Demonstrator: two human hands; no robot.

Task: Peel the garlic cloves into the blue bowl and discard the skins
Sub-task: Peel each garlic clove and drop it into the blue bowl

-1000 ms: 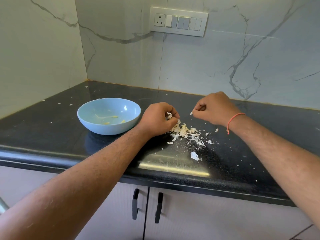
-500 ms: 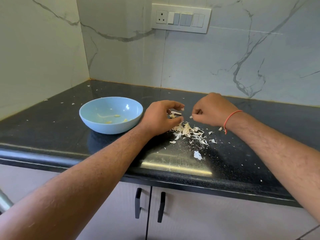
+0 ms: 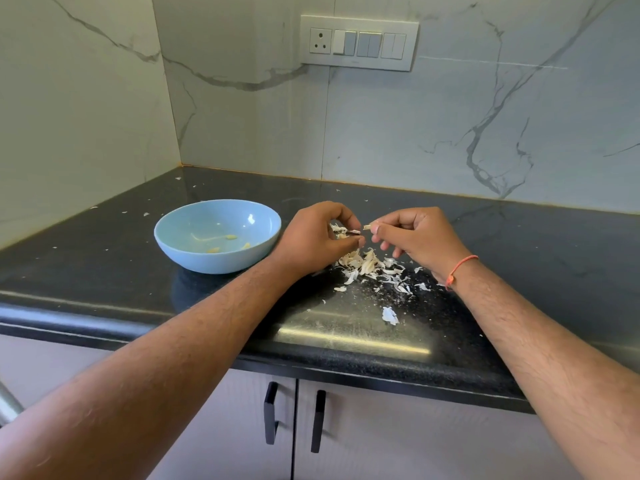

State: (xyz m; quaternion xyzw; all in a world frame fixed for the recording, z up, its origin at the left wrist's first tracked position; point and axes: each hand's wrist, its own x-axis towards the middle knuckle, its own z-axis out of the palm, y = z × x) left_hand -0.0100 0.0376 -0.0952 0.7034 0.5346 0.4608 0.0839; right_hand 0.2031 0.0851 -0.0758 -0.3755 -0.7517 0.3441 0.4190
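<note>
A garlic clove was gripped in the left hand above the worktop; its skin was pinched by the right hand. The clove could be dropped beside the blue bowl if tugged hard.

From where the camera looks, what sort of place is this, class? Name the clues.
Most likely a home kitchen: a dark stone countertop over cabinet doors, a marble-look backsplash with a switch panel, and a blue bowl beside garlic skins.
</note>
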